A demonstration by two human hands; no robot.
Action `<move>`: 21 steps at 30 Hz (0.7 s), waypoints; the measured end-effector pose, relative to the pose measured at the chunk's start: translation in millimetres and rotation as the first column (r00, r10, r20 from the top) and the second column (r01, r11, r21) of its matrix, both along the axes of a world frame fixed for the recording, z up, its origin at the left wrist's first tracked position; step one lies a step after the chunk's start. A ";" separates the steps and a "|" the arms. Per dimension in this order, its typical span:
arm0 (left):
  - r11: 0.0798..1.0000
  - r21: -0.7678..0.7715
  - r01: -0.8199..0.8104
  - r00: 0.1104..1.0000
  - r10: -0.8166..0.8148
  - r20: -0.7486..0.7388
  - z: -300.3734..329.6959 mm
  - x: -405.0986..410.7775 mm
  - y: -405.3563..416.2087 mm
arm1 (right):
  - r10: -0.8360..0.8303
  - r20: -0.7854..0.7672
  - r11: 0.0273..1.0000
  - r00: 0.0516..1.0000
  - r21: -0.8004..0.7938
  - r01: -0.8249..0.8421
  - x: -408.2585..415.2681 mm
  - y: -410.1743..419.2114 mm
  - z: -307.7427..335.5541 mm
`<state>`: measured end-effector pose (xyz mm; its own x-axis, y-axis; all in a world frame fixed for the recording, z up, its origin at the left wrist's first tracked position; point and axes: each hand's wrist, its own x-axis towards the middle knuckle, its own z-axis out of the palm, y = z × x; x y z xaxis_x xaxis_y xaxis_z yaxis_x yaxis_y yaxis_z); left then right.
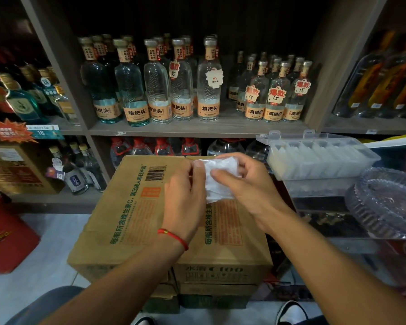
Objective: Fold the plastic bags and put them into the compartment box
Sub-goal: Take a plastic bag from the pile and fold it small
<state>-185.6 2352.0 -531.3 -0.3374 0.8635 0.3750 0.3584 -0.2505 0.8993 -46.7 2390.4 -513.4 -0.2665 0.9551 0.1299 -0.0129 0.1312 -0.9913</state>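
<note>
Both hands, left (185, 191) and right (249, 191), pinch a crumpled white plastic bag (217, 181) mid-fold; the clear compartment box (319, 160) at two o'clock appears mostly filled.

Counted stock, head view

Two bare hands, left (185, 195) and right (249, 186); one crumpled clear plastic bag (217, 181); one translucent plastic compartment box (321, 158); two stacked brown cardboard cartons (131, 221); one red string bracelet (174, 236); five front-row tall clear glass bottles (208, 80) with orange labels.
</note>
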 end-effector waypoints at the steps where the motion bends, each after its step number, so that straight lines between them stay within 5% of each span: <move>1: 1.000 0.018 -0.021 0.999 0.022 -0.025 -1.0 -0.7 1.7 | -0.034 -0.018 0.999 0.999 -0.012 0.033 -2.9 -1.1 0.7; 7: 1.000 0.014 0.003 1.000 -0.003 -0.018 -4.2 1.9 3.5 | -0.221 -0.010 0.974 0.975 -0.060 0.220 -27.0 -7.9 -3.2; 13: 0.964 -0.076 0.255 0.913 -0.214 0.347 2.1 0.4 -1.2 | -0.269 -0.078 0.962 0.960 -0.056 0.265 -30.7 -7.3 -2.9; 17: 0.881 -0.158 0.447 0.768 -0.287 0.573 14.5 -7.8 -4.4 | -0.256 -0.045 0.967 0.966 -0.024 0.255 -24.0 -5.4 -0.7; 21: 0.867 -0.136 0.480 0.780 -0.350 0.520 16.3 -12.3 -8.1 | -0.238 -0.024 0.971 0.971 -0.026 0.238 -17.5 -4.8 2.9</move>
<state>-197.9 2343.9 -515.0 0.0004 0.9997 0.0232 -0.2028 -0.0226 0.9790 -64.2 2385.6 -510.4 -0.0279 0.9934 0.1110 -0.0103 0.1107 -0.9938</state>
